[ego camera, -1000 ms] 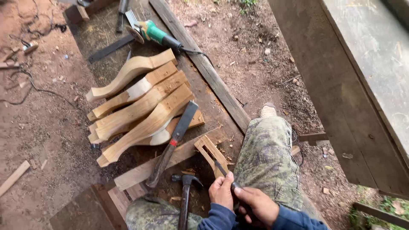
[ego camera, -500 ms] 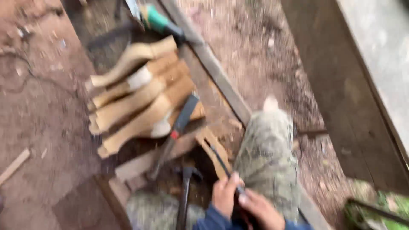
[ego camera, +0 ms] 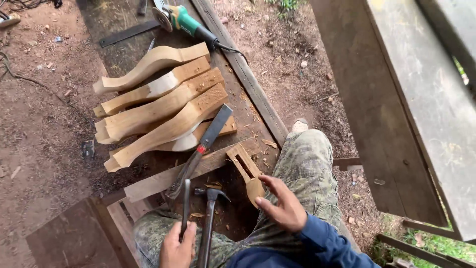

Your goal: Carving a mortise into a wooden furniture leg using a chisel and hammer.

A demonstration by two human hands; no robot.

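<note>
Now, down on the plank floor [ego camera: 248, 84], the biggest thing in play is the stack of curved wooden legs [ego camera: 158, 111], lying side by side, up and to the left of the small slotted wood block [ego camera: 246, 171] that everything hangs on. That block's long axis runs from upper left to lower right, its lower end pointing toward the right hand [ego camera: 282, 206]. And the right hand is the nearer one, no question: it hovers open, fingers spread, just below and right of the block, close to its near end but holding nothing. Whether a fingertip touches the wood, I cannot tell.

Left of the block lies the long dark chisel [ego camera: 201, 149], slanting from upper right down to lower left. Below that, the claw hammer [ego camera: 208, 218] points its head up toward the block. The left hand [ego camera: 177, 248], well down and left of the block, is closed around a thin metal rod [ego camera: 185, 203] standing nearly upright beside the hammer handle. Far above, a green angle grinder [ego camera: 183, 21].
</note>
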